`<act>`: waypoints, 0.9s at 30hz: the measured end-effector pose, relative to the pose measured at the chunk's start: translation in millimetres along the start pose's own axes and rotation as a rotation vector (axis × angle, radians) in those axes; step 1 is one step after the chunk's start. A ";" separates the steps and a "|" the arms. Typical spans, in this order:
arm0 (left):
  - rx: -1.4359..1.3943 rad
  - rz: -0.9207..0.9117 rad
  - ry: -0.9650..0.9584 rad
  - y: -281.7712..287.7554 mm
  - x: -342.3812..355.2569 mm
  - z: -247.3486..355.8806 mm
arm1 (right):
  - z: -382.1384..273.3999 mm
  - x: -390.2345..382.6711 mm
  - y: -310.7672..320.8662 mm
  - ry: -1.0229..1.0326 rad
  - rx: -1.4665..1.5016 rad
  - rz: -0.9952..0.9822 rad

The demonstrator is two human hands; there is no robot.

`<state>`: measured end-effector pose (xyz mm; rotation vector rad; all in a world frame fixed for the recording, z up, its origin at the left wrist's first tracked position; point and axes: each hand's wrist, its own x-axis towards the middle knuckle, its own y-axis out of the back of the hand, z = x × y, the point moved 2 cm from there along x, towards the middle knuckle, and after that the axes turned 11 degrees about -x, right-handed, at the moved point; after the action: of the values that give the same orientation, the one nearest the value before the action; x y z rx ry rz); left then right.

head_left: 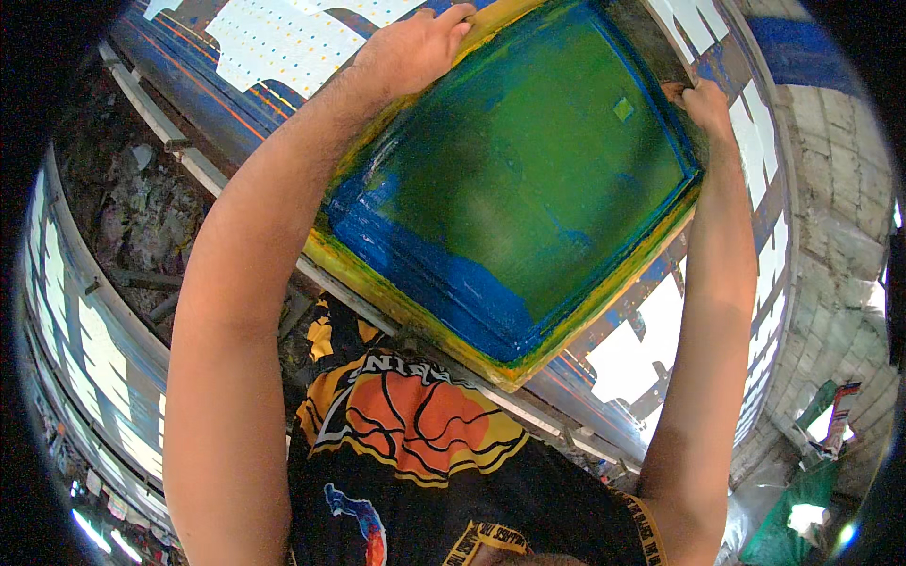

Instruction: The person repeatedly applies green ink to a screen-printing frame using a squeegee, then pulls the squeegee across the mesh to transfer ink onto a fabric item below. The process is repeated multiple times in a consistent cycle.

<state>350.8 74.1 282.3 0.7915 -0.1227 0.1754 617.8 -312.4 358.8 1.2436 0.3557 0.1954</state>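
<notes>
A screen-printing frame (543, 179) with a green mesh and a yellow-stained rim is held tilted in front of my body, above a long table (179, 90). Blue ink coats part of the mesh, mostly along its near left side. My left hand (415, 47) is closed round the frame's far left edge, its fingers curled over the rim. At the right edge, my right hand (703, 106) also grips the frame, its fingers partly hidden. White cut fabric pieces (283, 42) with small coloured dots lie flat on the table beyond my left hand.
More white fabric pieces (637, 354) lie on the table to the right, partly under the frame. Another long table with white pieces (90, 321) runs along the left. Dark debris (151, 208) fills the gap between the tables. A block wall or paving (830, 217) is at right.
</notes>
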 end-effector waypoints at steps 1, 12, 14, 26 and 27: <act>0.009 -0.007 0.009 -0.6 1.1 0.3 | -2.7 -2.2 -5.0 -0.046 -0.053 -0.016; -0.006 -0.019 0.006 -0.6 -2.1 0.4 | -148.0 -221.0 -15.2 0.021 0.119 -0.102; -0.028 -0.008 -0.048 -3.0 1.7 -5.4 | -192.3 -277.0 -11.8 -0.009 0.123 -0.126; -0.130 -0.187 -0.128 -33.6 42.2 -63.4 | -328.4 -442.4 -12.4 -0.158 0.228 -0.045; -0.151 -0.195 -0.122 -32.6 43.9 -63.9 | -328.9 -442.2 -13.6 -0.166 0.228 -0.058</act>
<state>403.1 102.2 222.8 0.6594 -0.1714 -0.0668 85.5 -173.1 324.6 1.4612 0.2754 0.0007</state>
